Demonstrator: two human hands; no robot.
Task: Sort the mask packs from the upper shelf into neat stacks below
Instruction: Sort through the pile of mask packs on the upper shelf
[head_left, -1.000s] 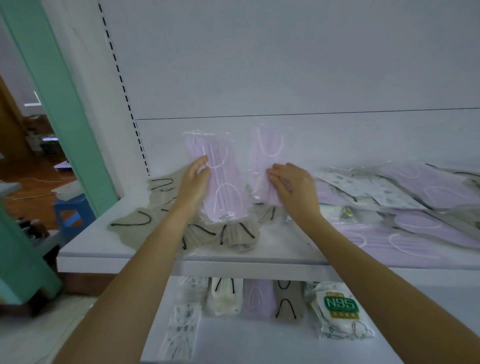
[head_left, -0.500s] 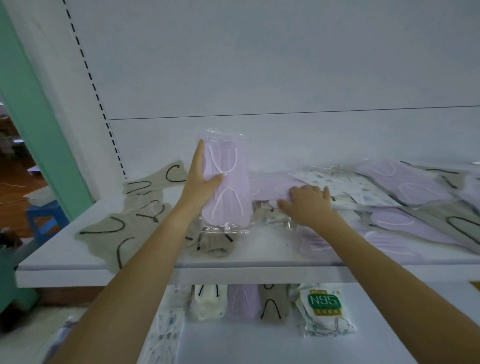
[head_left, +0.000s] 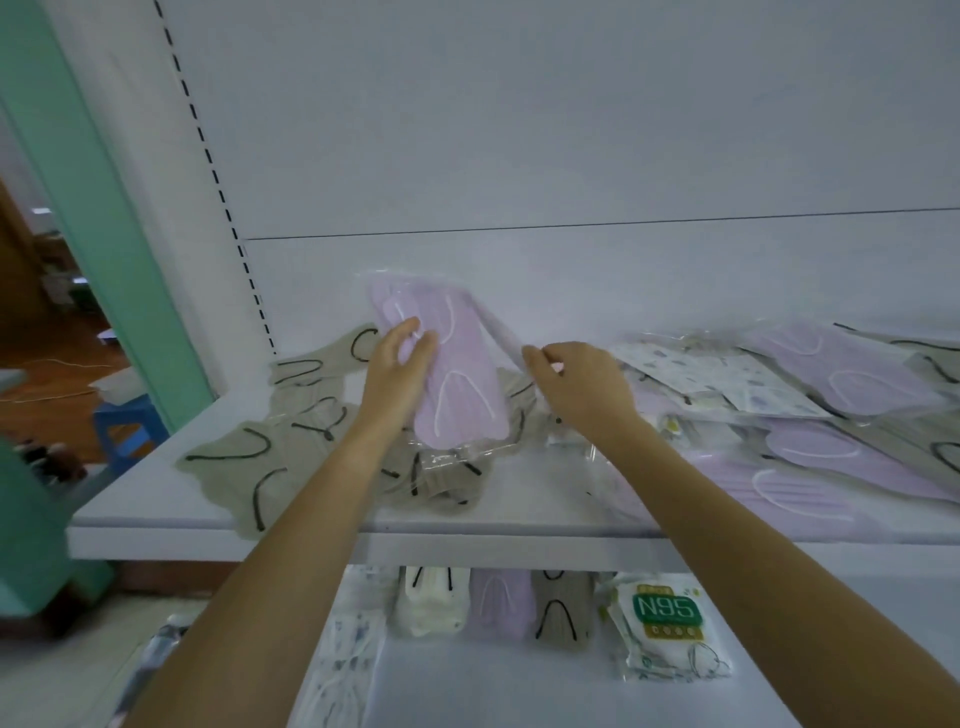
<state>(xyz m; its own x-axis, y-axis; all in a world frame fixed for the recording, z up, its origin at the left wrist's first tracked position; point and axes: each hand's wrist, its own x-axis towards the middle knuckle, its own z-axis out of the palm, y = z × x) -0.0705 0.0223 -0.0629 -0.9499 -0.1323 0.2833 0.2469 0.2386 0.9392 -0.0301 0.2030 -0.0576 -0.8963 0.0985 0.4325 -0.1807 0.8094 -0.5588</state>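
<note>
My left hand (head_left: 400, 364) grips a lilac mask pack (head_left: 462, 384), tilted up over the upper shelf (head_left: 467, 519). My right hand (head_left: 582, 387), just beside it, seems to pinch its clear wrapper.

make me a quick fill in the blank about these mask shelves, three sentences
The left hand holds a lilac mask pack above the ____ shelf.
The pack with the green label on the lower shelf reads ____.
The beige masks beside the left hand have ear loops coloured ____.
Missing words: upper; N95; black.
</note>
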